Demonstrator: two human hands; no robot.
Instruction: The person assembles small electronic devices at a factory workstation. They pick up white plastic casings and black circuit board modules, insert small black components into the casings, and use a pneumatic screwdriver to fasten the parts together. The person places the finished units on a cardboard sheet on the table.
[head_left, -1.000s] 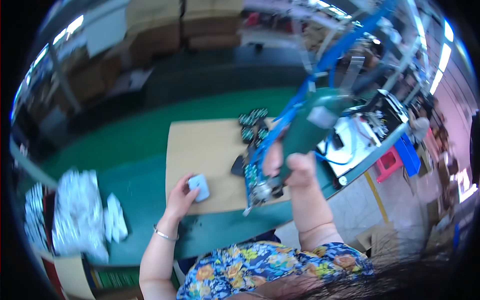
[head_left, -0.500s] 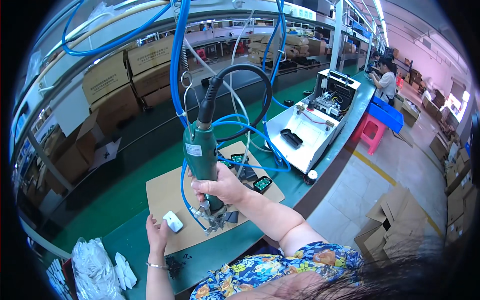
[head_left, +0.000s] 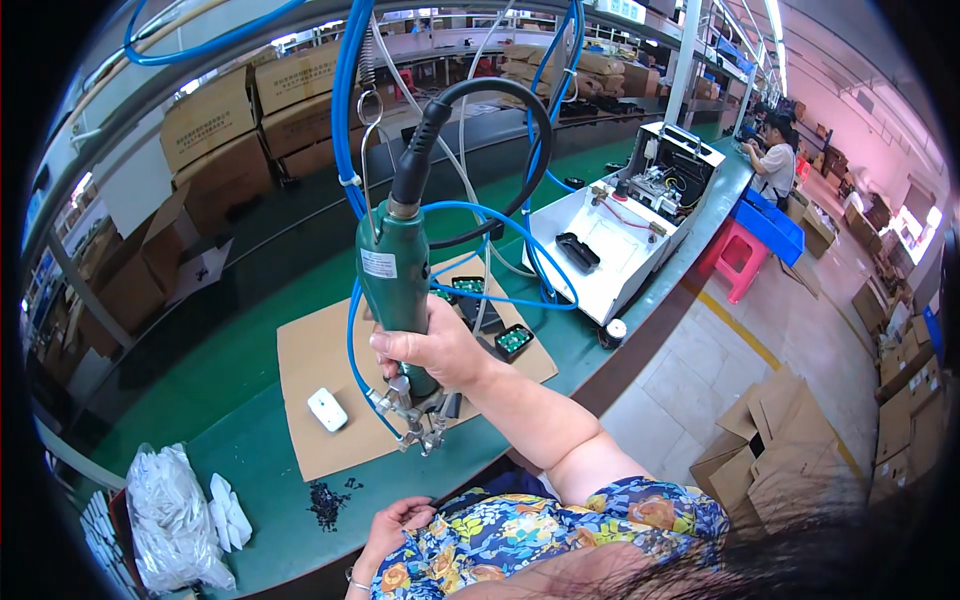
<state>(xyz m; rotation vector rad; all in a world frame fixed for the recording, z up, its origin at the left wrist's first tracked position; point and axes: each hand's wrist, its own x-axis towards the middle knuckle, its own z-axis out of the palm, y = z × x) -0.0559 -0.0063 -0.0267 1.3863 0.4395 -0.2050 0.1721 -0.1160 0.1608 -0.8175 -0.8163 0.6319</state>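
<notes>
My right hand [head_left: 430,345] is wrapped round a green electric screwdriver [head_left: 393,270], upright over the cardboard sheet with its metal head and fittings pointing down. A black cable leaves its top, and it hangs from a hook and spring. On the cardboard, left of the screwdriver, lies a small white rounded plastic casing [head_left: 327,410], touched by neither hand. My left hand [head_left: 400,522] is close to my body at the bench's front edge, its fingers curled together; whatever is inside them is hidden. A heap of small black screws [head_left: 328,505] lies nearby on the green bench.
Black housings with green circuit boards [head_left: 514,342] lie at the cardboard sheet's [head_left: 300,365] right side. A bag of white parts [head_left: 170,520] sits at the near left. Blue hoses [head_left: 355,130] hang around the screwdriver. An opened white machine [head_left: 600,235] stands right; a co-worker [head_left: 775,160] sits beyond.
My left hand has left the white casing and drawn back toward my body, its fingers now curled. My right hand still grips the screwdriver. The view has shifted slightly.
</notes>
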